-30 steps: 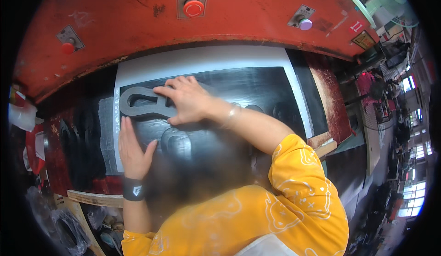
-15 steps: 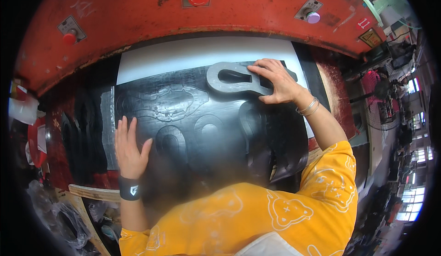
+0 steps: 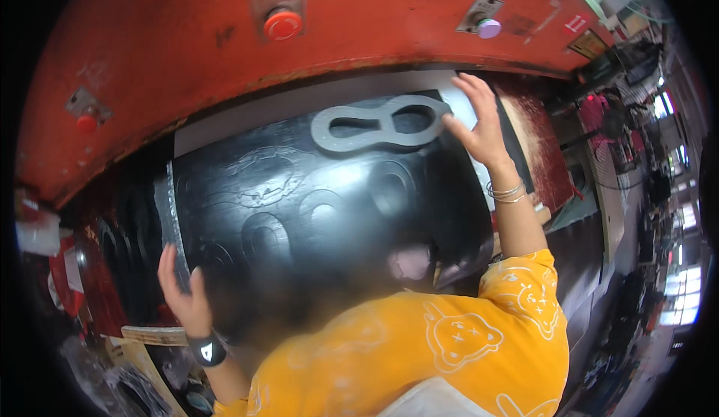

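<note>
A red machine panel (image 3: 389, 20) spans the upper field. Below it lies a black sheet (image 3: 337, 181) marked with several curved outlines, set over a pale board (image 3: 225, 129) visible along the far edge. A yellow shirt (image 3: 389, 349) with white line drawings occupies the lower centre. The grey figure-8 frame (image 3: 384, 125), pierced by 2 large openings, lies flat on the far right part of the sheet. The right hand (image 3: 483, 136), fingers spread and gripping nothing, is at the frame's right end; whether its thumb touches cannot be determined. The left hand (image 3: 187, 305), fingers extended and thumb apart, likewise grips nothing, near the sheet's left edge. The panel bears 3 buttons (image 3: 283, 24): 2 red, 1 pale violet.
</note>
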The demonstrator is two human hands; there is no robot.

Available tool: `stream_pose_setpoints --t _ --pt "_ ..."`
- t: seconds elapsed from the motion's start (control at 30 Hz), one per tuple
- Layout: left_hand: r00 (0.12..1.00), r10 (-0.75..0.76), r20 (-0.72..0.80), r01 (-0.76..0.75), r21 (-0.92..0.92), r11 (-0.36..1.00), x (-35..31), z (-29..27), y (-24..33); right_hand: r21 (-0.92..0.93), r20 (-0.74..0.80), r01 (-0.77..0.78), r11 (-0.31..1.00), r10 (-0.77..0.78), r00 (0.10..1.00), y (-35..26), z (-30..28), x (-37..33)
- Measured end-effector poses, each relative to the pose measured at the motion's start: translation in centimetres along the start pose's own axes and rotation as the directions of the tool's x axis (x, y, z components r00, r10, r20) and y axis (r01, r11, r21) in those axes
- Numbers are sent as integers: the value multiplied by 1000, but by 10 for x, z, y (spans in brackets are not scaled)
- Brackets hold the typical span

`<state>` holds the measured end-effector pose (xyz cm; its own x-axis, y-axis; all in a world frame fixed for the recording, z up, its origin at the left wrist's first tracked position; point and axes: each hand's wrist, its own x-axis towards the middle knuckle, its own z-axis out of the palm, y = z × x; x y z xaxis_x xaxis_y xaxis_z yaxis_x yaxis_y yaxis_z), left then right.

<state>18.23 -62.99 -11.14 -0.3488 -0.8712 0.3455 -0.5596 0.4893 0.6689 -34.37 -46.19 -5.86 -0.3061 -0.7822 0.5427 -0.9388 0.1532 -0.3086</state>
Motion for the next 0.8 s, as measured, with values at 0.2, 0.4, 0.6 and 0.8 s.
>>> stream_pose_setpoints --t 0.2,0.4,0.6,0.8 --pt "959 -279 -44 266 -191 945 -25 22 -22 157 -486 -271 950 313 816 38 10 14" --pt "988 -71 -139 72 6 997 20 63 -37 65 -732 -199 978 182 657 30 40 135" --pt "987 -53 -150 62 55 997 76 69 -34 205 -642 -123 971 229 732 58 48 105" --pt "989 -85 -125 95 79 992 102 71 -40 98 -65 -734 672 741 669 90 16 -25"
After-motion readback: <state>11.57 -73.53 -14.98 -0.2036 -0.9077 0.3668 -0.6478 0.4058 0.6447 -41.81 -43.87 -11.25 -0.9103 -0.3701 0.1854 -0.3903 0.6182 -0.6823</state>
